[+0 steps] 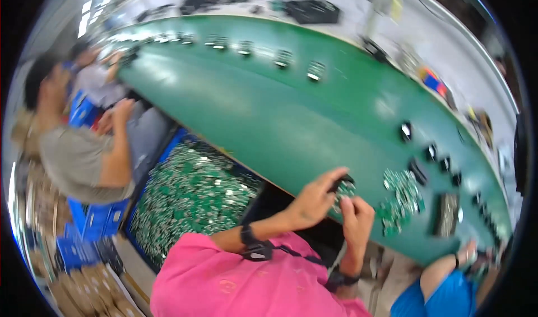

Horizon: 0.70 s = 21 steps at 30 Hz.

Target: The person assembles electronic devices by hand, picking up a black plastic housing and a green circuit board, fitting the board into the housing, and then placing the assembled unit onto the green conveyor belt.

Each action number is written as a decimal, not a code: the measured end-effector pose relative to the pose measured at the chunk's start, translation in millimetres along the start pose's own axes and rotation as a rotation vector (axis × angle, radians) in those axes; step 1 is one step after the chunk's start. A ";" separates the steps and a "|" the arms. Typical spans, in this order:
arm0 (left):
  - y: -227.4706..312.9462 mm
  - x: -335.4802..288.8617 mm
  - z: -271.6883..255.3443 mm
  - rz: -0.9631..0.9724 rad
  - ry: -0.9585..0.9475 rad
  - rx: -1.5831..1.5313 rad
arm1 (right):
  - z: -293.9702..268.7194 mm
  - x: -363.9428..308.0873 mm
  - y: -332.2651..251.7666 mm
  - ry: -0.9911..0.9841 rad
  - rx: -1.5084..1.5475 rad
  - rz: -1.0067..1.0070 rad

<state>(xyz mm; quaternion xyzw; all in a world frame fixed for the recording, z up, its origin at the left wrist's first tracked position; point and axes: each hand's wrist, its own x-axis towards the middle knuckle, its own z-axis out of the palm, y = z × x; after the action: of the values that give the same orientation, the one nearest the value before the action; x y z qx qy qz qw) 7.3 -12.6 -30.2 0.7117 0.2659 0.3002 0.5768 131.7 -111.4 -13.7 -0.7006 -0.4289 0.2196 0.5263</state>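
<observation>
Head view: one green-and-black piece (346, 190), which was at the near edge of the counter (252, 109); left hand (315, 200) in closed grip on it, right hand (357, 219) pinching its lower side. To the right lay piled green circuit boards (404, 192); to the left stood a board-filled blue bin (179, 135).

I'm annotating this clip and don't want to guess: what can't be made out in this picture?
All in the head view:
- Held circuit board: partly covered by the fingers of the left hand and right hand.
- Heap of circuit boards: lower layers buried under the top ones.
- Far row of boards: details blurred and too small.
- Person in blue: cut off by the lower edge.
</observation>
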 end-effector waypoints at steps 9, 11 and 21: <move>4.3 -2.1 2.2 -0.105 -0.126 -0.208 | -2.8 -7.8 10.3 0.074 -0.115 0.070; 1.3 0.4 3.1 -0.093 -0.116 -0.177 | -1.7 -9.7 20.4 0.088 -0.092 0.082; -13.1 7.7 7.2 -0.073 -0.071 -0.151 | 19.8 -8.5 21.8 0.075 0.069 0.143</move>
<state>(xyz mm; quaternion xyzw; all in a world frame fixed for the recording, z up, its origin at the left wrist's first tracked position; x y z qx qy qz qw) 17.4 -9.2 -43.3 0.6661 0.2474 0.2729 0.6485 120.2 -109.2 -42.0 -0.7186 -0.3498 0.2449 0.5489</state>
